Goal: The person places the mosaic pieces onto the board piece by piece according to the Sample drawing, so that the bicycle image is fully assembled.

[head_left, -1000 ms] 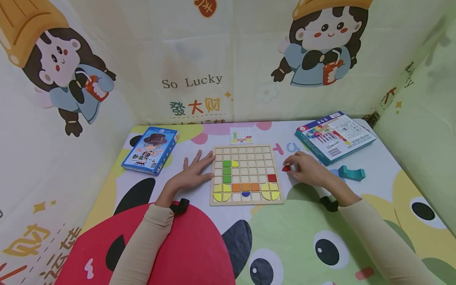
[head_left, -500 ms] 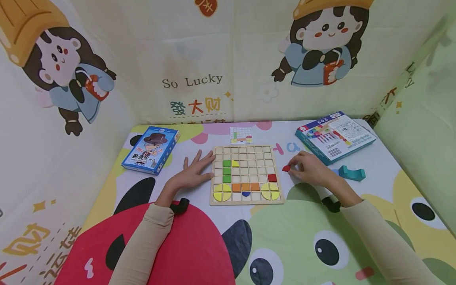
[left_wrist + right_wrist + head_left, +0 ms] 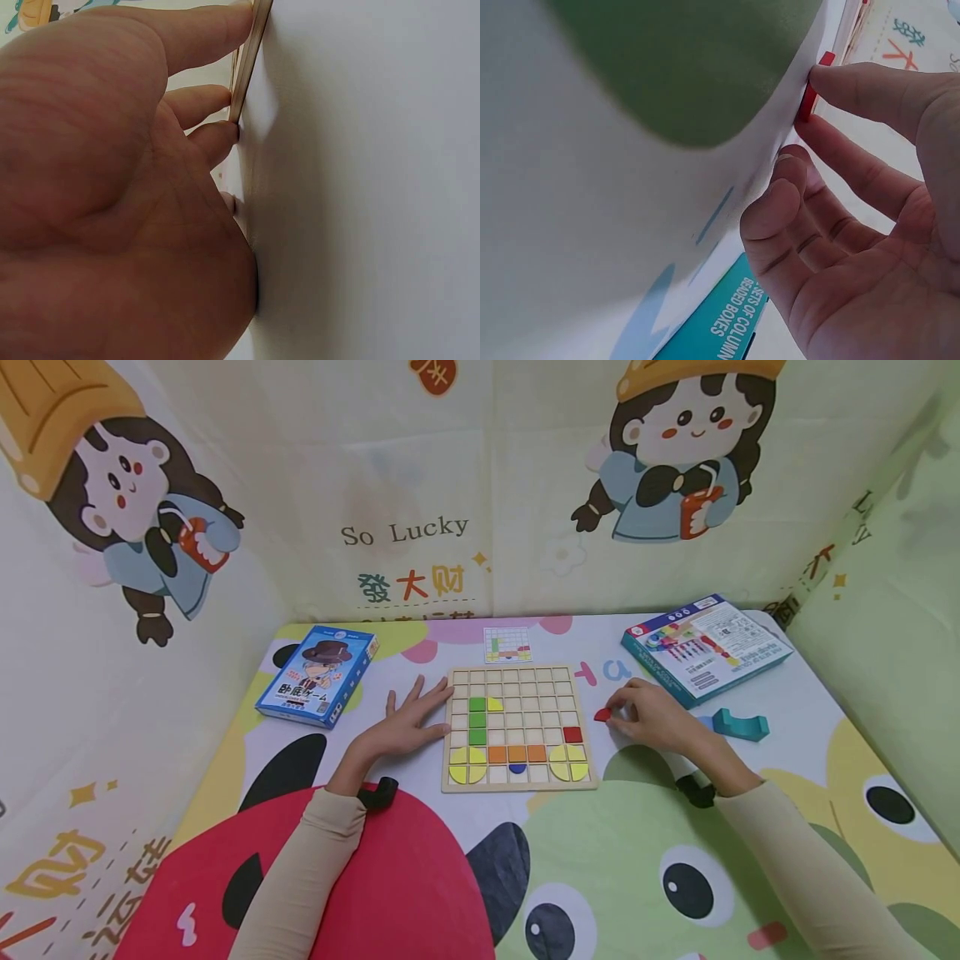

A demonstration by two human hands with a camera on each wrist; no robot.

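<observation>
A wooden grid board (image 3: 525,685) lies mid-table, with green, orange and yellow pieces, one red square (image 3: 572,735) and a blue piece (image 3: 517,768) set in its cells. My left hand (image 3: 405,724) rests beside its left edge, fingers spread. In the left wrist view the fingertips touch the board's edge (image 3: 251,64). To the right of the board, my right hand (image 3: 648,714) pinches a small red piece (image 3: 602,715) with one curved side between thumb and index finger, low at the tabletop. The right wrist view shows this red piece (image 3: 817,88) edge-on; the other fingers curl loosely.
A small pattern card (image 3: 507,645) lies behind the board. At the left is a blue game box (image 3: 318,677); at the back right, a teal-edged box (image 3: 705,647). Beyond my right wrist sits a teal curved block (image 3: 740,725). A printed cloth wall (image 3: 525,577) rises behind the table.
My right thumb and fingers have shifted slightly around the red piece, which stays almost in the same spot. The left hand and board have not moved.
</observation>
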